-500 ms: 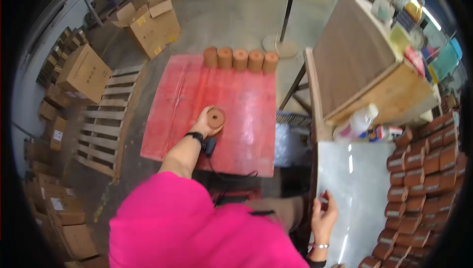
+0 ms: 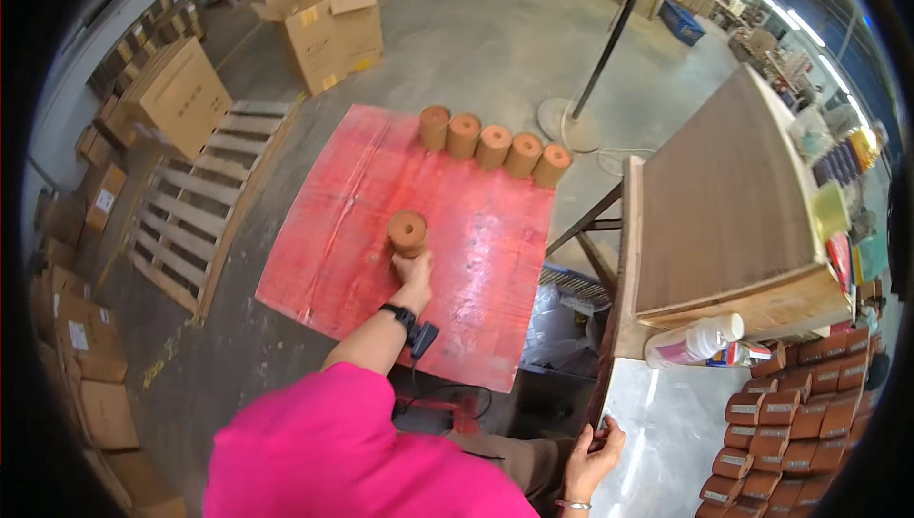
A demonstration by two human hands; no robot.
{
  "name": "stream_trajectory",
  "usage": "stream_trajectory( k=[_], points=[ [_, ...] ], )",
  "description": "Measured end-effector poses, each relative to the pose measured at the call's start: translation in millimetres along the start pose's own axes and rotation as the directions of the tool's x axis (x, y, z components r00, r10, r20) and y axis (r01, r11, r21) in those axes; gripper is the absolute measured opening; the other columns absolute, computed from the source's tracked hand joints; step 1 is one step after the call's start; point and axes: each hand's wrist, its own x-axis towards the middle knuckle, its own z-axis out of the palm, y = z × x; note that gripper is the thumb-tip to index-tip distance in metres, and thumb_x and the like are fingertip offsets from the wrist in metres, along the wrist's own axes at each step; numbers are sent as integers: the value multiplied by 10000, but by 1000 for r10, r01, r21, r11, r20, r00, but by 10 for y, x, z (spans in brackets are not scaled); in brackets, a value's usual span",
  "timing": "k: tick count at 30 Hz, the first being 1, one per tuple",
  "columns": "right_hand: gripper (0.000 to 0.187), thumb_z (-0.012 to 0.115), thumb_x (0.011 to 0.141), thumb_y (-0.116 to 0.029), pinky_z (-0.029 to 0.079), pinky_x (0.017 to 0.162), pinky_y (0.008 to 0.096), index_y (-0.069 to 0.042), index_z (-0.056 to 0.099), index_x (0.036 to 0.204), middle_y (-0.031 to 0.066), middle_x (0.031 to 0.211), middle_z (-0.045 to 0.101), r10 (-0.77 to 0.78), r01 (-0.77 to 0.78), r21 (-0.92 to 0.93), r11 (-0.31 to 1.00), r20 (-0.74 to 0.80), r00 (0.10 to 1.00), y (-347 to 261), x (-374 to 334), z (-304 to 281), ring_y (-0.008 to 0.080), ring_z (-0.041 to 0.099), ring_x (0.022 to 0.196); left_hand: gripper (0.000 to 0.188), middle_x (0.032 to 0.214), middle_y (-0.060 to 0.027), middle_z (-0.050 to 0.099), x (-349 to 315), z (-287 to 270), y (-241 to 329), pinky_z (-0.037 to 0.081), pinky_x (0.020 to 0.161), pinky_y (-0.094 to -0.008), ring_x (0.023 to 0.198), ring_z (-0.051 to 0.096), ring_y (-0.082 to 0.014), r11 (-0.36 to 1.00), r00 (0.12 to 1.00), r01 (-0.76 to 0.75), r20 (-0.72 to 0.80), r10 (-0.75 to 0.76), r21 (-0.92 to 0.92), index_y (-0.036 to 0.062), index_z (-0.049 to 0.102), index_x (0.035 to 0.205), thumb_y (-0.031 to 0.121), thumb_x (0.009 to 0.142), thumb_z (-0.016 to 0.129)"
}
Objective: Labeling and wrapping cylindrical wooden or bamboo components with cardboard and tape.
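Note:
My left hand [image 2: 413,278] is closed around the lower side of a brown cylinder [image 2: 407,230] with a round hole in its top. It stands upright over the red board [image 2: 333,223], left of the middle; whether its base touches the board cannot be made out. At the board's far edge, several matching cylinders [image 2: 493,145] stand upright in a row. My right hand [image 2: 592,463] is beside the left edge of the grey metal tabletop [image 2: 657,423], its fingers loosely curved and apart, with nothing visible in them.
Reddish-brown pieces [image 2: 795,423] are stacked on the tabletop's right side. A white bottle [image 2: 695,339] lies by a wooden box [image 2: 733,204]. Left are a wooden pallet [image 2: 205,204] and cardboard boxes [image 2: 181,94]. A black pole [image 2: 605,51] stands beyond the board.
My view has turned and shifted, so the board appears tilted. My left hand still holds the cylinder, now seen from its near side. My right hand appears lower, nearer the tabletop's edge.

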Motion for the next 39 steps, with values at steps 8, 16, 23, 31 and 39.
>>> stream_trajectory(
  k=[8,16,23,31,39],
  points=[
    [261,687,879,-37,339,544,243,20,619,1125,-4,788,484,60,-62,-27,998,-85,995,194,-38,85,81,377,632,865,1423,-285,421,420,638,619,362,1122,-482,1358,369,-401,826,958,-108,-164,234,553,0,448,1367,282,675,885],
    [388,745,898,-246,458,585,258,-26,608,1186,38,773,569,107,-106,-85,991,9,994,186,-50,8,130,531,633,653,1402,-150,466,1487,1263,939,437,1035,-505,1262,482,-351,966,993,-116,-7,117,-232,67,299,1470,211,908,600],
    [346,749,890,-233,448,548,273,-29,632,1143,16,735,549,69,-58,-206,977,47,996,92,-8,-19,128,512,589,741,1622,-110,210,2170,1417,1136,169,1191,-557,1483,207,-347,872,973,-20,190,130,-490,170,199,1571,556,987,441],
    [374,761,877,-223,449,568,269,-29,616,1161,20,759,553,116,-106,-151,983,54,992,126,-18,-19,121,516,620,960,1644,-164,100,1999,1637,1475,96,1229,-511,1508,85,-407,862,971,50,225,76,-504,146,92,1590,704,912,481],
    [401,751,880,-232,489,626,302,6,603,1166,53,793,570,170,-164,-164,973,19,985,79,-115,-51,175,543,653,1100,1662,-141,7,2243,1778,1340,93,1195,-593,1503,12,-451,945,909,201,407,-82,-259,207,34,1602,798,814,524]
  ],
)
